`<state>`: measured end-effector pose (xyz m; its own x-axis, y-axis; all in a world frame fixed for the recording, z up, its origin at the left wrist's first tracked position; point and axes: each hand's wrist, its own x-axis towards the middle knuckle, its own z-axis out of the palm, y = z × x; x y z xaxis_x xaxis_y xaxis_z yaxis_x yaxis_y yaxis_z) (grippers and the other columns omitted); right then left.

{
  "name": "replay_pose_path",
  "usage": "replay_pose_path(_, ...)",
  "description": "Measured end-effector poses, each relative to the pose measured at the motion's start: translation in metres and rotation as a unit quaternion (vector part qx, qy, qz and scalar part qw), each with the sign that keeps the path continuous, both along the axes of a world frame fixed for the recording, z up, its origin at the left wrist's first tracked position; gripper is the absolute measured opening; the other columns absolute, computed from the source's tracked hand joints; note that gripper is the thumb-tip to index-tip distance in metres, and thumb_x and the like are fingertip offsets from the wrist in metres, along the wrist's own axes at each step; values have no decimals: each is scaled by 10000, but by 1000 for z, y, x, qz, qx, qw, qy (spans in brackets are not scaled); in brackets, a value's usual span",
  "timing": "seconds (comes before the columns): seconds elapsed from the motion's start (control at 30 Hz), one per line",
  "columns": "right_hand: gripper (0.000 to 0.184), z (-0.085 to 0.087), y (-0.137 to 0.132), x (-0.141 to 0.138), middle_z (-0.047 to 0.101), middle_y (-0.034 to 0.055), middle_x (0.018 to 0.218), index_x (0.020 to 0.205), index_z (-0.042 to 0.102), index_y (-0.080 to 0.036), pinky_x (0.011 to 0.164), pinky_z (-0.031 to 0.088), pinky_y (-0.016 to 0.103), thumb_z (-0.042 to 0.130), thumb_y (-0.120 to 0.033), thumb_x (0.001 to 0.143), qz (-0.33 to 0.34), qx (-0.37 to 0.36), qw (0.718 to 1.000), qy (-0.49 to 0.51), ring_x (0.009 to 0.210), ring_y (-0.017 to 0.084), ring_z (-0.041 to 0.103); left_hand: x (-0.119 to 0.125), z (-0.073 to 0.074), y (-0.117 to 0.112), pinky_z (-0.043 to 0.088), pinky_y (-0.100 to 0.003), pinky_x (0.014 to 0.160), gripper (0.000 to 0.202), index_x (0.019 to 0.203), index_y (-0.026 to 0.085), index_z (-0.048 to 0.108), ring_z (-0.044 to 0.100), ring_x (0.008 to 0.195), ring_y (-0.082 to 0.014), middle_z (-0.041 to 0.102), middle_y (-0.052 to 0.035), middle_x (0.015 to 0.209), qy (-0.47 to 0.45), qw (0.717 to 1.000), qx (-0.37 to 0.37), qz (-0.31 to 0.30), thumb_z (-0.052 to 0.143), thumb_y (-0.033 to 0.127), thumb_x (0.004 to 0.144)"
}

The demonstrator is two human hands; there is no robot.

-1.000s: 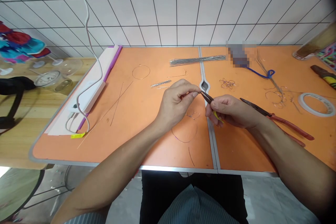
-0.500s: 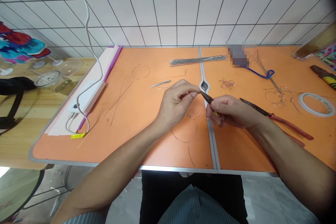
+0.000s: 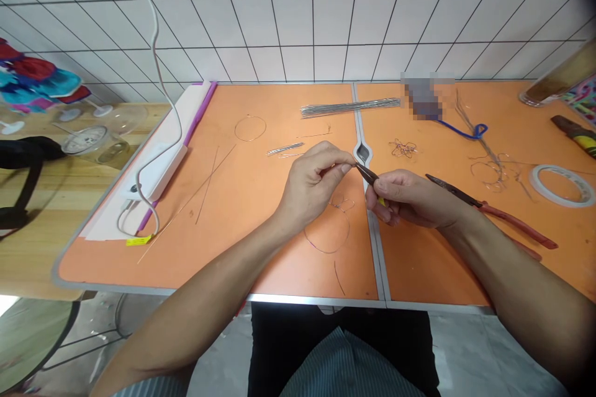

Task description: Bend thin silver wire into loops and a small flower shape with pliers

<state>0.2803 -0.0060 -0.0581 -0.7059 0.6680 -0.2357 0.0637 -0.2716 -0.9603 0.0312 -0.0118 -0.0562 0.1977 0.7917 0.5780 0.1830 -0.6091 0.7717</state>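
My left hand [image 3: 313, 183] is closed in a pinch over the orange table [image 3: 261, 198], its thumb and forefinger pressed on a thin wire whose loop [image 3: 327, 232] hangs down to the tabletop. My right hand [image 3: 412, 198] is wrapped round small dark pliers with yellow handles [image 3: 367, 174]. The pliers' tip meets my left fingertips, right at the wire.
Red-handled pliers [image 3: 493, 214] lie right of my right hand. A tape roll [image 3: 561, 185], tangled wire [image 3: 403, 148], a bundle of straight wires [image 3: 349, 107], a wire ring [image 3: 250, 128] and a white power strip with cable [image 3: 156, 167] are also on the table.
My right hand closed a little more round the pliers, hiding most of the yellow handle. My left hand stayed put.
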Motion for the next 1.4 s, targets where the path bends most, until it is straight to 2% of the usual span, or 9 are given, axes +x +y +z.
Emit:
replay_pose_path(0.4,469,4,-4,-2,597,-1,612,889,777,-153,454,365,209,733,-606,1004,0,-18,1000,8,502,89,480,0,2,0,487,-301,730,129,951,242,789,594,808,-160,646,-17,857,-17,1000,10,-24,702,218,1043)
replay_pose_path(0.63,470,8,-5,-4,562,-5,592,862,762,-150,428,308,216,766,-607,973,-9,-31,999,16,495,93,445,1,5,-2,475,-309,694,142,928,235,774,578,791,-170,649,-27,846,3,1000,-16,-13,693,270,1038)
replay_pose_path(0.9,448,9,-8,-6,511,-26,554,854,746,-153,413,245,221,765,-583,978,-16,-51,998,23,458,85,381,5,6,-5,422,-296,633,154,853,222,748,535,725,-147,635,-11,793,-9,999,-47,4,663,166,969)
replay_pose_path(1.03,454,7,-8,-7,485,-39,565,851,735,-160,428,212,231,747,-590,995,-24,-30,999,16,467,80,340,6,6,-5,408,-285,619,173,824,213,733,510,684,-128,620,3,762,-23,999,-46,13,646,120,942)
replay_pose_path(1.2,451,-1,-4,-5,617,5,663,877,768,-169,536,365,258,698,-583,1041,-42,82,996,-18,552,106,499,5,10,-6,404,-291,609,182,819,216,745,505,663,-126,618,4,752,-19,999,-39,25,652,124,947)
replay_pose_path(1.4,449,-6,0,-2,660,22,684,909,791,-176,537,389,264,673,-584,1054,-17,72,997,-16,583,128,570,4,10,-6,455,-322,685,175,850,234,763,560,740,-158,656,-9,780,3,999,7,37,673,148,972)
